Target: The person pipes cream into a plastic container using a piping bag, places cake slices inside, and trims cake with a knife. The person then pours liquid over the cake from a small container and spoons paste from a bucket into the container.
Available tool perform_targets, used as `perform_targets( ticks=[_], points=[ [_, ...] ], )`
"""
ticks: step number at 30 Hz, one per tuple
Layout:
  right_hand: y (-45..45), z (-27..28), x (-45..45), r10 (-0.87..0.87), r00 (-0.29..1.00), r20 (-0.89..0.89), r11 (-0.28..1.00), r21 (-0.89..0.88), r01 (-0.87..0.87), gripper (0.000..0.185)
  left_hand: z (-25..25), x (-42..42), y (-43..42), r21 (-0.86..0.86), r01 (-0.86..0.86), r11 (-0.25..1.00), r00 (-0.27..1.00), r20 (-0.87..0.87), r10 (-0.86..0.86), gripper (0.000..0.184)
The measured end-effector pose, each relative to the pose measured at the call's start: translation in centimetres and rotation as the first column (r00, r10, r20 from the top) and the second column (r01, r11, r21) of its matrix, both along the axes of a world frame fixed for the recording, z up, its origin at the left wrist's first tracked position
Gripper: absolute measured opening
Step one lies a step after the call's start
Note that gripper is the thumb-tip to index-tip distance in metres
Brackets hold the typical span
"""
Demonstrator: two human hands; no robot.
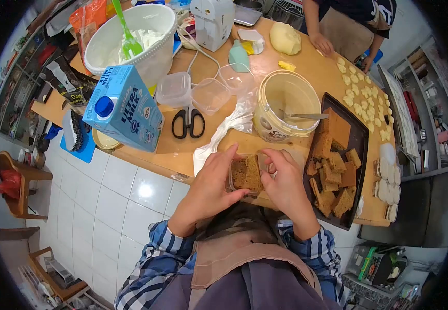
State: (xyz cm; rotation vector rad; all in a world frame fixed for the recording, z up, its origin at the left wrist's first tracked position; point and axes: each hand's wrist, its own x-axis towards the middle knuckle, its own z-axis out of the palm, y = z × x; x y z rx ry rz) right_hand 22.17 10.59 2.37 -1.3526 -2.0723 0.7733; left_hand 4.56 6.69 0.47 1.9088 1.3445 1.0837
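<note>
A small clear plastic container [230, 182] with brown sponge cake pieces [246, 172] in it is at the table's front edge. My left hand [211, 181] is wrapped round its left side, thumb along the near edge. At the right side, my right hand [287, 186] is closed with its fingers curled against the container and the cake's edge; its fingertips are partly hidden. Right of my right hand lies a dark baking tray [359, 139] with a large cake slab [340, 129] and several cut chunks [332, 173].
Behind the container stands a cream tub [275, 116] with a metal blade across its rim. Black scissors [188, 124], a milk carton [126, 108], empty clear containers [174, 89] and a white bowl [154, 57] are left. A co-worker's hand [321, 44] is near dough pieces [363, 103].
</note>
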Motion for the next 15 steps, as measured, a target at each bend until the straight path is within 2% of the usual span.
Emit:
perform_targets(
  ticks=[4, 7, 15],
  points=[
    [-0.5, 1.2, 0.4, -0.024, 1.000, 0.010, 1.000, -0.003, 0.024, 0.034, 0.2, 0.1, -0.1, -0.008, -0.004, 1.000, 1.000, -0.005, 0.004, 0.087],
    [-0.3, 1.0, 0.9, 0.043, 0.998, 0.045, 0.984, 0.170, -0.050, 0.031, 0.0, 0.1, 0.0, 0.036, 0.002, 0.999, 0.999, -0.054, 0.000, 0.082],
    [0.6, -0.4, 0.3, 0.126, 0.991, 0.046, 0.978, 0.165, -0.132, 0.029, 0.3, 0.3, 0.1, 0.014, 0.017, 1.000, 0.993, -0.115, -0.015, 0.073]
  ],
)
